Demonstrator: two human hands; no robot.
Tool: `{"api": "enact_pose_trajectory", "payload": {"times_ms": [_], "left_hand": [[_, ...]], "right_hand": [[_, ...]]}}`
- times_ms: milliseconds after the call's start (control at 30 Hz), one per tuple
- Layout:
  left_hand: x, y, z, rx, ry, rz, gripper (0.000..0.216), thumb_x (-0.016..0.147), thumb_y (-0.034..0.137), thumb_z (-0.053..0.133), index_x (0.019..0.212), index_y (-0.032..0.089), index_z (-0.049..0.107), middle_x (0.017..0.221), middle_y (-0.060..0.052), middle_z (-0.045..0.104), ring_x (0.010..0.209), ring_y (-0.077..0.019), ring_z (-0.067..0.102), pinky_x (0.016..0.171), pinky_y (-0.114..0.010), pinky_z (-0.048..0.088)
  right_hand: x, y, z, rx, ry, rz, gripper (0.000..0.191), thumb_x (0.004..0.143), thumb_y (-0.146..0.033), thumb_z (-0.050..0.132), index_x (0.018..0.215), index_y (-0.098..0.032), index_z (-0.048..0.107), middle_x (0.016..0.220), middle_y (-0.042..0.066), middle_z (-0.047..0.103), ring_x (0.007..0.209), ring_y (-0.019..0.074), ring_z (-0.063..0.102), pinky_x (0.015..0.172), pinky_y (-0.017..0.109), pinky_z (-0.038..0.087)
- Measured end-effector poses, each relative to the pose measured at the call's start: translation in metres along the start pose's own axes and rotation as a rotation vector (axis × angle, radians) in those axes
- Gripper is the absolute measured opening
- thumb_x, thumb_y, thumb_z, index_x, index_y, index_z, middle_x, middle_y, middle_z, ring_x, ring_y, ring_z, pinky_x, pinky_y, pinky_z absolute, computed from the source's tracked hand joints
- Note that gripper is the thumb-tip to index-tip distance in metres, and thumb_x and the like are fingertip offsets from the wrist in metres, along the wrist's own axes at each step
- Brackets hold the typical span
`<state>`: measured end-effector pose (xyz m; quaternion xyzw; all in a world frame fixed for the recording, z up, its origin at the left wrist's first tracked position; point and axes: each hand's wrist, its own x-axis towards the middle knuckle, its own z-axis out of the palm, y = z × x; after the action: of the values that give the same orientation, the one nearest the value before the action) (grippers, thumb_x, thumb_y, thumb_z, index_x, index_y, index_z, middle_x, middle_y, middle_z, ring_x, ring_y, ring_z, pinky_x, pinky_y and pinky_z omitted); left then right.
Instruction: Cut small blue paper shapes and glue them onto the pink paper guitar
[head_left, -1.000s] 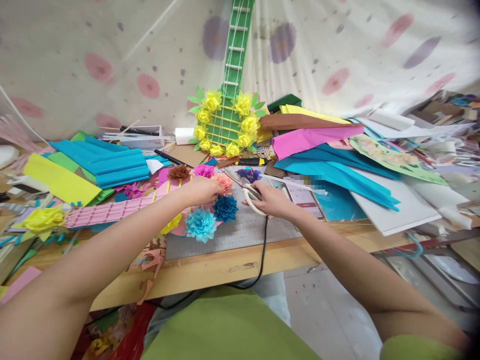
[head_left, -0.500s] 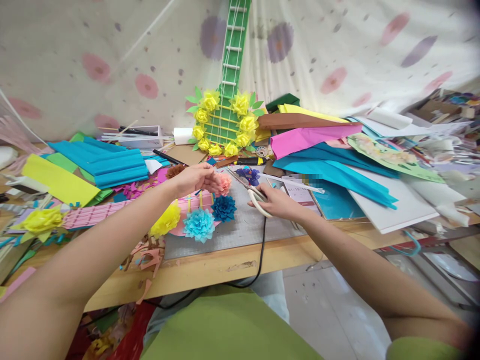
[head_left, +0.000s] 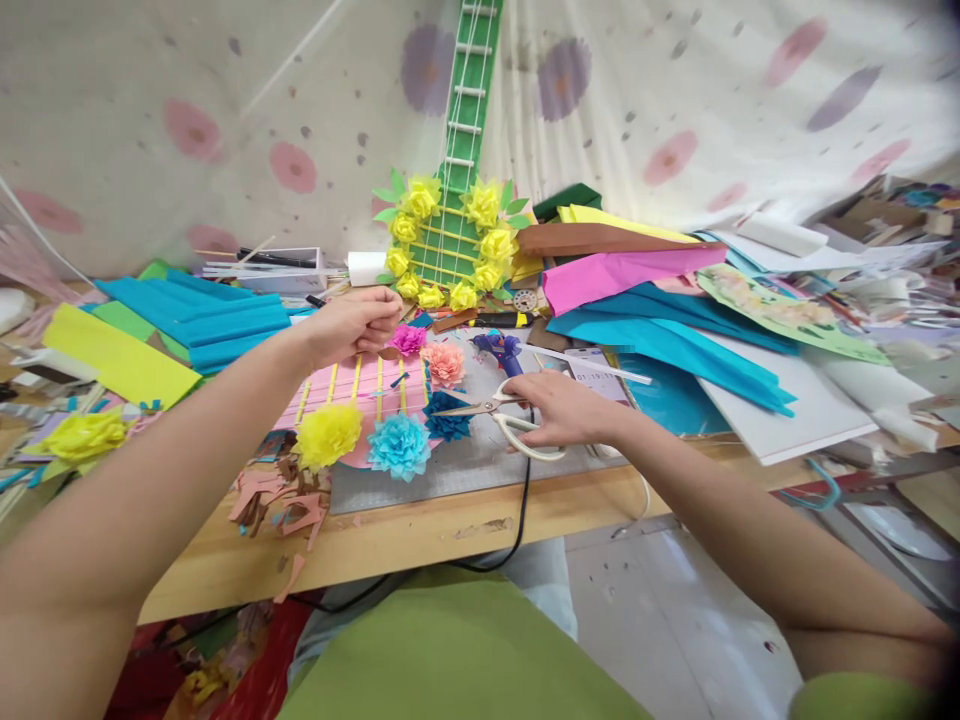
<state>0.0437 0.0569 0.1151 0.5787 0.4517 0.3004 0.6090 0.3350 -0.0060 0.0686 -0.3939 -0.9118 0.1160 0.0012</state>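
Note:
My left hand (head_left: 352, 325) hovers over the upper left of a pink paper guitar body (head_left: 360, 385) with yellow strips. Its fingers are curled in a pinch; what they hold is hidden. Paper flowers ring the pink body: yellow (head_left: 326, 435), light blue (head_left: 397, 445), dark blue (head_left: 450, 425), peach (head_left: 444, 362) and magenta (head_left: 407, 340). My right hand (head_left: 562, 410) grips white-handled scissors (head_left: 525, 440) on the grey mat (head_left: 487, 460). Their blades point left toward the dark blue flower.
A green paper guitar (head_left: 450, 240) with yellow flowers leans on the back curtain. A blue glue gun (head_left: 504, 350) and a phone (head_left: 592, 375) lie beyond the scissors. Stacks of coloured paper (head_left: 660, 340) fill both sides. Paper scraps (head_left: 277, 500) lie near the table's front edge (head_left: 450, 540).
My left hand lifted up and left off the flowers. The pink guitar body shifted, showing the yellow flower. The scissors swung round so that their blades point left.

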Motion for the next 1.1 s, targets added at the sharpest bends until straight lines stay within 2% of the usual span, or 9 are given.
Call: {"api": "enact_pose_trajectory", "payload": {"times_ms": [100, 167, 267, 367, 500, 633, 867, 1000, 1100], "left_hand": [[-0.005, 0.008, -0.004, 0.187, 0.083, 0.024, 0.017, 0.079, 0.033, 0.054, 0.073, 0.02, 0.046, 0.05, 0.004, 0.028, 0.041, -0.0061, 0.032, 0.045, -0.023, 0.025], [-0.01, 0.01, 0.0, 0.414, 0.07, 0.036, 0.018, 0.076, 0.036, 0.058, 0.079, 0.02, 0.051, 0.052, 0.002, 0.038, 0.047, -0.0098, 0.042, 0.049, -0.024, 0.029], [-0.019, 0.002, 0.018, 0.857, -0.07, 0.06, 0.032, 0.065, 0.047, 0.064, 0.08, 0.02, 0.058, 0.061, -0.001, 0.053, 0.057, -0.015, 0.05, 0.053, -0.026, 0.032], [-0.024, -0.015, 0.044, 1.218, -0.185, 0.044, 0.043, 0.056, 0.06, 0.065, 0.074, 0.022, 0.063, 0.068, -0.004, 0.061, 0.064, -0.0189, 0.055, 0.055, -0.026, 0.032], [-0.023, -0.037, 0.066, 1.404, -0.277, 0.064, 0.029, 0.062, 0.05, 0.063, 0.068, 0.022, 0.066, 0.069, -0.005, 0.065, 0.064, -0.0195, 0.057, 0.055, -0.026, 0.031], [-0.018, -0.035, 0.061, 1.276, -0.268, 0.084, 0.013, 0.065, 0.033, 0.061, 0.063, 0.021, 0.065, 0.066, -0.002, 0.064, 0.06, -0.0157, 0.054, 0.052, -0.026, 0.03], [-0.016, -0.017, 0.026, 0.631, -0.24, -0.015, 0.019, 0.067, 0.035, 0.063, 0.064, 0.017, 0.06, 0.058, 0.001, 0.055, 0.054, -0.0102, 0.049, 0.052, -0.023, 0.036], [-0.018, -0.018, 0.019, 0.387, -0.157, -0.106, 0.021, 0.064, 0.032, 0.069, 0.063, 0.015, 0.057, 0.058, 0.002, 0.051, 0.053, -0.0085, 0.048, 0.053, -0.023, 0.038], [-0.016, -0.017, 0.018, 0.119, -0.102, -0.125, 0.017, 0.068, 0.028, 0.068, 0.07, 0.015, 0.057, 0.068, -0.001, 0.058, 0.063, -0.0107, 0.054, 0.061, -0.026, 0.044]], "right_hand": [[0.004, -0.002, -0.004, -0.033, -0.003, -0.016, 0.039, 0.069, -0.045, 0.06, 0.097, -0.018, 0.057, 0.09, 0.007, 0.063, 0.08, 0.0214, 0.055, 0.07, 0.03, 0.035], [0.006, -0.002, -0.004, -0.049, 0.017, 0.065, 0.036, 0.071, -0.045, 0.059, 0.095, -0.019, 0.057, 0.085, 0.007, 0.064, 0.076, 0.0208, 0.056, 0.064, 0.028, 0.033], [0.009, 0.0, 0.001, -0.054, 0.043, 0.237, 0.032, 0.076, -0.045, 0.054, 0.095, -0.019, 0.056, 0.082, 0.006, 0.065, 0.071, 0.0198, 0.057, 0.057, 0.026, 0.029], [0.011, 0.001, 0.008, -0.063, 0.049, 0.316, 0.031, 0.078, -0.045, 0.052, 0.095, -0.02, 0.056, 0.083, 0.006, 0.066, 0.071, 0.0202, 0.058, 0.055, 0.026, 0.026], [0.011, 0.001, 0.012, -0.078, 0.035, 0.34, 0.032, 0.078, -0.047, 0.051, 0.095, -0.019, 0.055, 0.084, 0.006, 0.067, 0.072, 0.0204, 0.058, 0.054, 0.026, 0.025], [0.008, 0.001, 0.01, -0.015, 0.068, 0.343, 0.031, 0.077, -0.046, 0.052, 0.095, -0.02, 0.056, 0.081, 0.005, 0.066, 0.07, 0.0185, 0.056, 0.055, 0.025, 0.026], [0.006, 0.003, 0.01, 0.07, 0.136, 0.334, 0.032, 0.079, -0.05, 0.05, 0.091, -0.021, 0.056, 0.079, 0.003, 0.064, 0.064, 0.0153, 0.053, 0.053, 0.024, 0.026], [0.009, 0.002, 0.009, 0.064, 0.134, 0.33, 0.031, 0.079, -0.05, 0.049, 0.088, -0.021, 0.055, 0.079, 0.003, 0.064, 0.066, 0.0159, 0.054, 0.054, 0.024, 0.027], [0.009, 0.001, 0.009, 0.077, 0.151, 0.334, 0.035, 0.08, -0.053, 0.048, 0.091, -0.021, 0.054, 0.081, 0.004, 0.064, 0.069, 0.0171, 0.056, 0.055, 0.024, 0.029]]}}
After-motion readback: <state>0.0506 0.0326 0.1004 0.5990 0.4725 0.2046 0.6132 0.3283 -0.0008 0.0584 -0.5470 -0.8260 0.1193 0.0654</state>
